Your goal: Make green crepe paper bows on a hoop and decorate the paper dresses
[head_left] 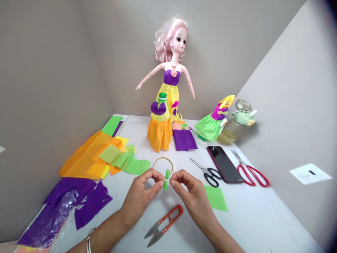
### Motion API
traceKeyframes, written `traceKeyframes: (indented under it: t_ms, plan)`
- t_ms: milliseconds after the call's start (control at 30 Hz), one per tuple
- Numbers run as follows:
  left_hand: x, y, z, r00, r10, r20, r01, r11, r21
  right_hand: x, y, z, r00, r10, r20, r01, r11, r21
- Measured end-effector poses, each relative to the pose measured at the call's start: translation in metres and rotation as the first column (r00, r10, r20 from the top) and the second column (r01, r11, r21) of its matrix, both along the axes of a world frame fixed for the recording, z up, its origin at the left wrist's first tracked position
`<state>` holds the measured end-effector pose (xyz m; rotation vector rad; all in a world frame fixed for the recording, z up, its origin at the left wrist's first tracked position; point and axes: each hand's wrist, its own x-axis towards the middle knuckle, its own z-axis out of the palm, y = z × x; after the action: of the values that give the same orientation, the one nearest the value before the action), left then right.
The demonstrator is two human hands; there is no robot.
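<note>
From my remote seat I see the left hand (159, 181) with thumb and finger together, pinching the small green piece (167, 174) at its narrow middle. The right hand (172, 180) is just beside it, thumb and fingertip drawn together; I can't tell whether anything thin is caught there. The green piece stands in front of the gold ring (163, 158), above the white table (126, 214). Nearer me lie the orange snips (165, 224), blades spread. On my right are a green square (216, 198), black-handled scissors (206, 171), a phone (225, 164) and red-handled scissors (250, 170). Behind, the pink-haired doll (171, 75) stands upright.
</note>
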<state>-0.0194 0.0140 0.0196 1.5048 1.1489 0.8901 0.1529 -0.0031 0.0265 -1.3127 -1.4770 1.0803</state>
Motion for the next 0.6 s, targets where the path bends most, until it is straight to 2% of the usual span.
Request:
traceKeyframes:
  t_ms: [67, 167, 267, 367, 600]
  plan:
    - [0.000, 0.000, 0.001, 0.997, 0.056, -0.046, -0.053, 0.997, 0.062, -0.001, -0.002, 0.001, 0.998, -0.032, 0.060, 0.028, 0.997, 0.066]
    - [0.001, -0.001, -0.001, 0.985, 0.130, -0.110, -0.101, 0.966, 0.238, -0.002, -0.005, 0.000, 0.993, -0.012, 0.117, -0.005, 0.989, 0.151]
    - [0.002, -0.003, -0.006, 0.975, 0.148, -0.168, -0.066, 0.908, 0.414, -0.004, -0.006, -0.002, 0.989, -0.005, 0.145, -0.025, 0.978, 0.207]
    - [0.003, -0.005, -0.011, 0.960, 0.163, -0.229, -0.016, 0.845, 0.534, -0.005, -0.005, -0.003, 0.986, -0.014, 0.165, -0.025, 0.972, 0.232]
    - [0.003, -0.006, -0.012, 0.924, 0.240, -0.298, 0.044, 0.707, 0.705, -0.004, -0.005, -0.007, 0.979, -0.019, 0.204, -0.026, 0.976, 0.217]
